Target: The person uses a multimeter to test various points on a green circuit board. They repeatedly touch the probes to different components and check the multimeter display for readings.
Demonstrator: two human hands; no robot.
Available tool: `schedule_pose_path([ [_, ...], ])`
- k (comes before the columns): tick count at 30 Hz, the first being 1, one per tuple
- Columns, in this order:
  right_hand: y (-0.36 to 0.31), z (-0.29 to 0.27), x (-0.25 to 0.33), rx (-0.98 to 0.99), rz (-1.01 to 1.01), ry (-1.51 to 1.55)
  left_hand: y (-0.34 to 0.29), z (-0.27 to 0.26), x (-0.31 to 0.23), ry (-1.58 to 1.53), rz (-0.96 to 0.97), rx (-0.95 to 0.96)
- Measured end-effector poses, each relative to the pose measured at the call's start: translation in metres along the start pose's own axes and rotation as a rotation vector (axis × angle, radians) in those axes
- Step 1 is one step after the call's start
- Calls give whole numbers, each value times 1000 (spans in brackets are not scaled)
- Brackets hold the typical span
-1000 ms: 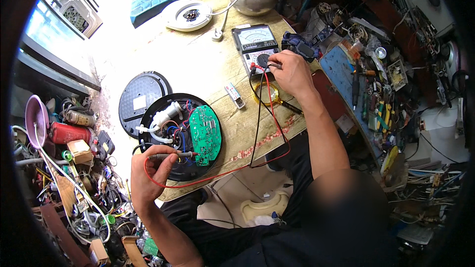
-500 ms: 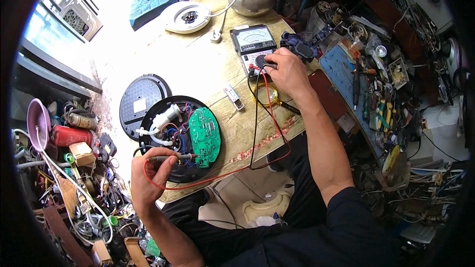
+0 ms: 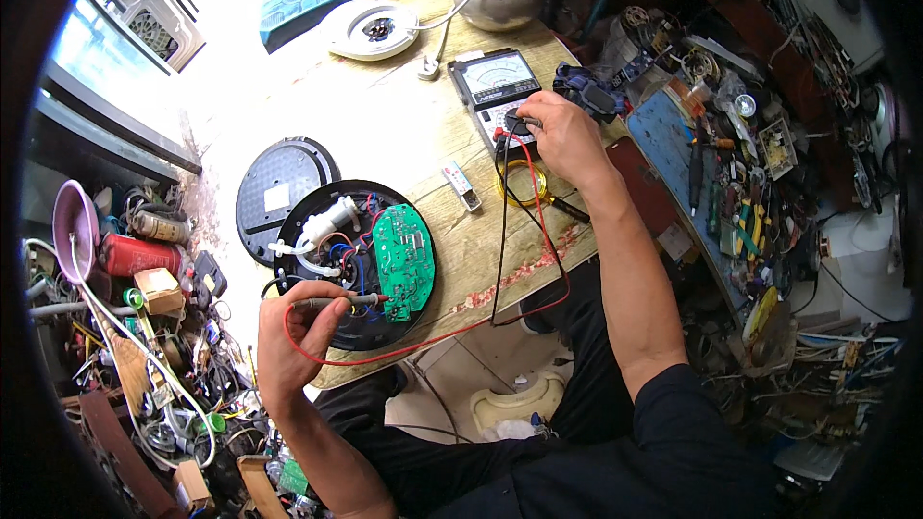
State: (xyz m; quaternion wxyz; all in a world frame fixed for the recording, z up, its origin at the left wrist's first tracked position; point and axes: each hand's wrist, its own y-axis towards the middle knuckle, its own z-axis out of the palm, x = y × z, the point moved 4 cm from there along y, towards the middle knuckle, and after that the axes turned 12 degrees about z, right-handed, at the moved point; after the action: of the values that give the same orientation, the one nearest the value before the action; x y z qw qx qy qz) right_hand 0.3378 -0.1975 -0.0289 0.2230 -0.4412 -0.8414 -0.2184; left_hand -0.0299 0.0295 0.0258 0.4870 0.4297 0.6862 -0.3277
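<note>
My left hand pinches a grey test probe with a red lead. Its red-collared tip reaches the lower left part of a green circuit board. That board lies in a round black housing with a white pump-like part and coloured wires. At the analog multimeter, my right hand is closed around a dark test probe, its end by the meter's dial; the fingertips partly hide it. Red and black leads hang from the meter across the table edge.
A round black cover lies behind the housing. Nearby are a small box and a yellow-rimmed magnifying glass. Farther back sit a white round base and a metal kettle. Piled tools lie rightward, clutter leftward.
The whole view has shifted slightly, with the table contents sitting a little higher and farther right. Both hands keep their grips, and the left probe stays at the board.
</note>
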Motion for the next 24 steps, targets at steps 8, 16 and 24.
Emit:
schedule_pose_path([
  [8,-3,-2,10,-22,6,-22,-1,0,6,-11,26,-8],
  [16,-2,0,10,-13,37,-68,-1,2,9,-20,84,-24],
  [24,-4,-1,10,-21,22,-56,-2,1,10,-30,79,-29],
])
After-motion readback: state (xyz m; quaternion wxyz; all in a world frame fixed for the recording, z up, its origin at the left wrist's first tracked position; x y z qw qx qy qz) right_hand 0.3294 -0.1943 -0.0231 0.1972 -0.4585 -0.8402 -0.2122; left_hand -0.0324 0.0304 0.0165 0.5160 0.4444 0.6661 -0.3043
